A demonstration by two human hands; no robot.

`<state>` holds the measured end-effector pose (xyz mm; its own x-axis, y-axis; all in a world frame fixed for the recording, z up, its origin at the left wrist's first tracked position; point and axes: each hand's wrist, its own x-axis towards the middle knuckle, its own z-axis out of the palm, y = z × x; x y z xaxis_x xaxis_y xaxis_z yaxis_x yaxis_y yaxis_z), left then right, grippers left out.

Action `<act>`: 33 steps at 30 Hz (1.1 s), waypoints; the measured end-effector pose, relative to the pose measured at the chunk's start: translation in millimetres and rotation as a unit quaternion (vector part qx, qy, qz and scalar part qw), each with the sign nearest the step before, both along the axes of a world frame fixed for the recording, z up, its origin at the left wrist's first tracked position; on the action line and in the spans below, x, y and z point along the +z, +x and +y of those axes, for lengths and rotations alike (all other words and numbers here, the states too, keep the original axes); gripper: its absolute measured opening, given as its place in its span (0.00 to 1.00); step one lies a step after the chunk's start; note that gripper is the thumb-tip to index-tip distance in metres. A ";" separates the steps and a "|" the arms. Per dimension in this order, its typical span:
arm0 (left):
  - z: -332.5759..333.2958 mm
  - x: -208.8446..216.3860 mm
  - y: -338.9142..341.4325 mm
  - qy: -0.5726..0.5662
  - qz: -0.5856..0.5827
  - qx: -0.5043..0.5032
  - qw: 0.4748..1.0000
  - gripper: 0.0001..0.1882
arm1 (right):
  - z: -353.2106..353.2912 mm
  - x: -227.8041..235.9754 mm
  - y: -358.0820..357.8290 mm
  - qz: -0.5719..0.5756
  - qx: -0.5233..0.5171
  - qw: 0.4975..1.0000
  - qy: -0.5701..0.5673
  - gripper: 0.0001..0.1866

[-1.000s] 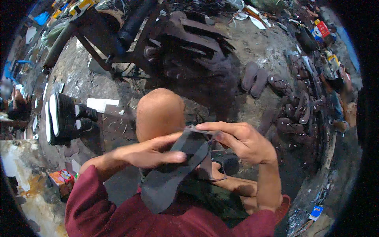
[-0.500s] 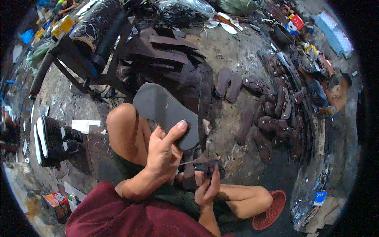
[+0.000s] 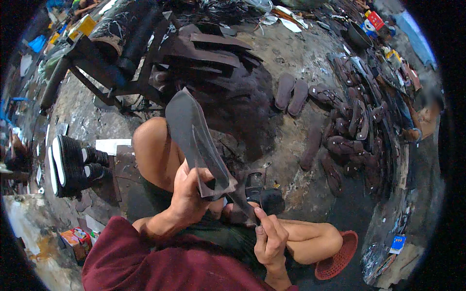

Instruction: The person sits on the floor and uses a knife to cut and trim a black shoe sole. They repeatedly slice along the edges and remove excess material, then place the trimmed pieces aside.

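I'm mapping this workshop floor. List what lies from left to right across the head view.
Stack of black soles with white edges → left hand holding the dark sandal sole → right hand → pair of loose soles on the floor → red mesh basket → heap of finished sandals.

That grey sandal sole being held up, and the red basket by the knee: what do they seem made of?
The grey sole looks like rubber or foam sheet, matte: thin, and it curves in the left hand. The red basket looks like moulded plastic, judging by its uniform colour and perforated mesh wall.
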<state>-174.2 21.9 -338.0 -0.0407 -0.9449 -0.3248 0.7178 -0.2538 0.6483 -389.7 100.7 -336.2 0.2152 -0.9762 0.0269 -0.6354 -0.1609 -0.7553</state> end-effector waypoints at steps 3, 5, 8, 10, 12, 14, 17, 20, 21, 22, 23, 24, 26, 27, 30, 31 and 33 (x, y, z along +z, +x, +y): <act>8.8 -2.0 -0.5 0.039 -0.060 0.020 0.997 0.19 | -17.5 3.1 12.5 -0.007 0.015 1.000 0.020 0.23; 11.2 -16.6 2.1 0.044 -0.121 0.028 0.991 0.20 | -35.8 1.9 29.5 -0.028 0.019 0.999 0.011 0.23; 12.2 -5.0 0.0 0.136 -0.016 0.041 0.990 0.19 | -56.7 -17.8 39.8 -0.115 -0.025 0.993 -0.021 0.21; 11.9 -5.5 -1.0 0.150 -0.030 0.055 0.987 0.18 | -51.8 -19.1 25.0 -0.181 -0.081 0.976 0.087 0.20; 14.7 -6.5 -2.3 0.122 -0.052 0.045 0.990 0.19 | -44.1 -25.6 6.4 -0.248 -0.125 0.938 0.205 0.24; 26.5 -30.3 -9.4 0.090 -0.057 0.054 0.993 0.20 | -38.0 -30.9 28.2 -0.395 -0.113 0.889 0.202 0.30; 40.2 -39.8 -15.6 0.019 -0.196 -0.016 0.980 0.25 | -30.5 -43.6 42.7 -0.303 -0.045 0.941 0.143 0.41; -3.8 -30.2 18.2 0.000 -0.084 0.140 0.987 0.22 | -9.3 -47.9 28.7 -0.264 -0.022 0.945 0.189 0.37; -15.1 -7.6 30.4 0.019 -0.089 0.162 0.983 0.21 | -5.8 -38.4 29.2 -0.274 -0.010 0.943 0.188 0.35; -15.0 -3.3 51.7 0.040 -0.085 0.113 0.989 0.20 | -2.1 -33.0 32.5 -0.288 0.014 0.938 0.190 0.33; -14.2 -0.3 59.9 0.049 -0.071 0.062 0.994 0.18 | 8.1 -45.6 28.5 -0.323 -0.007 0.928 0.186 0.31; -14.2 4.0 66.7 0.056 -0.058 0.006 0.997 0.17 | 21.4 -67.3 20.9 -0.356 -0.031 0.917 0.179 0.29; -5.8 16.2 72.6 0.087 -0.054 -0.021 0.995 0.17 | 26.6 -79.5 14.6 -0.325 -0.035 0.933 0.148 0.25; -1.1 18.6 75.3 0.093 -0.054 -0.028 0.994 0.18 | 24.1 -78.8 8.6 -0.259 -0.016 0.958 0.121 0.23; 6.1 35.5 78.0 0.110 -0.043 -0.070 0.991 0.20 | 14.2 -69.9 8.5 -0.107 0.016 0.994 -0.002 0.21; 9.8 31.7 82.1 0.095 -0.068 -0.091 0.989 0.20 | 16.8 -71.3 10.7 -0.127 -0.001 0.992 -0.013 0.20; 17.1 23.3 91.7 0.062 -0.114 -0.130 0.983 0.20 | 19.8 -73.7 12.1 -0.164 -0.033 0.985 -0.038 0.20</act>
<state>-82.5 39.0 -314.7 -0.1889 -0.8644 -0.4660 0.4582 -0.4973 0.7367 -377.6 120.6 -409.8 0.1189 -0.9801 0.1587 -0.3700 -0.1921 -0.9089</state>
